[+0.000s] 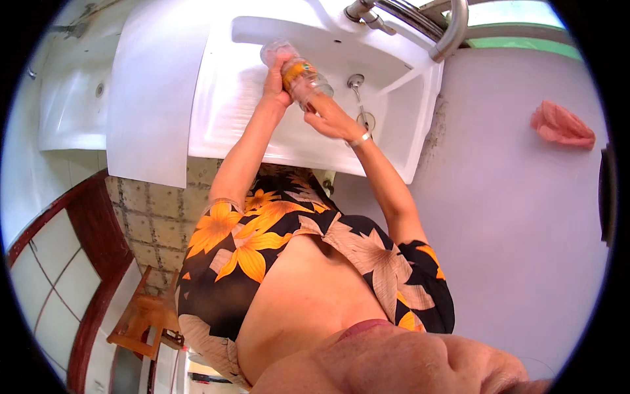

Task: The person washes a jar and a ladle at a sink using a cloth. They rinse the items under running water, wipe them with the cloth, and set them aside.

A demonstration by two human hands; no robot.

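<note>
A clear jar point(276, 50) with an orange label is held tilted above the white sink point(226, 125). My left hand point(278, 80) is wrapped round its side, near the label. At the jar's lower end is my right hand point(326, 117), its fingers seen through or against the clear wall and its thumb outside. Whether those fingers are inside the jar or along its outside, I cannot tell clearly. A bracelet point(359, 139) circles my right wrist.
A curved metal tap point(453, 33) rises at the sink's back right. In the basin are a metal drain fitting point(356, 81) and a drain hole point(366, 121). A white board point(154, 98) lies left of the sink. A pink cloth or bag point(562, 125) lies far right; a wooden stool point(141, 318) stands lower left.
</note>
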